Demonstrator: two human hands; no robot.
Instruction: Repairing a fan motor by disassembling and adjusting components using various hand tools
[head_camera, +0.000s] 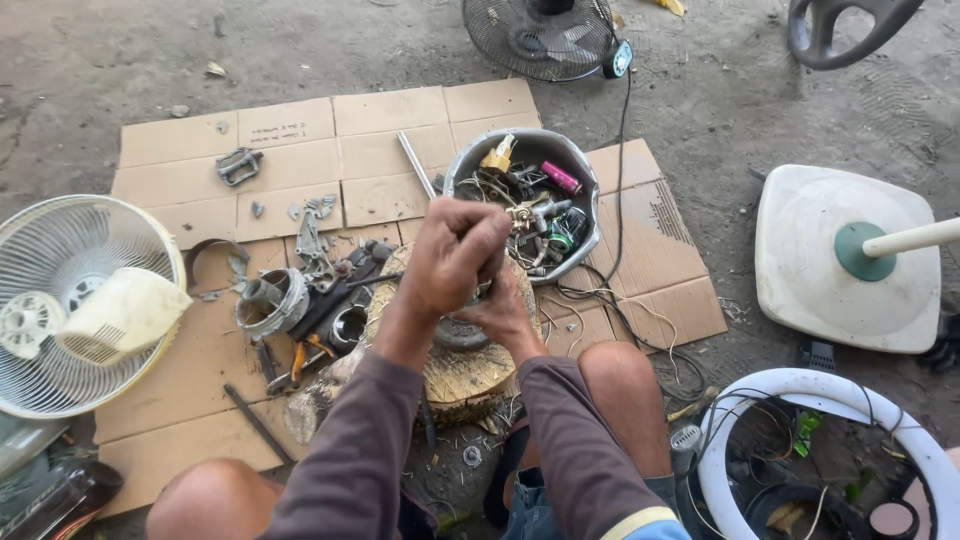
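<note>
Crouching position: person works over a wood block (462, 372) standing on flattened cardboard (300, 150) on the floor, near the cardboard's near edge.
Left hand: left hand (455, 255) fisted, fingers closed round a slim tool handle, mostly hidden; tip not visible.
Right hand: right hand (500, 312) lower, fingers curled onto a dark round metal part (458, 335) on top of the block, pinning it.
Part location: directly under the left fist, touching the right fingers, at the block's far edge.
Handling: looks like stiff, fairly heavy metal, probably greasy; best gripped by its rim.
Nearby: metal bowl (580, 190) of scrap just beyond the hands; fan guard (60, 260) at the cardboard's left edge; white fan base (850, 300) well apart on the right.
</note>
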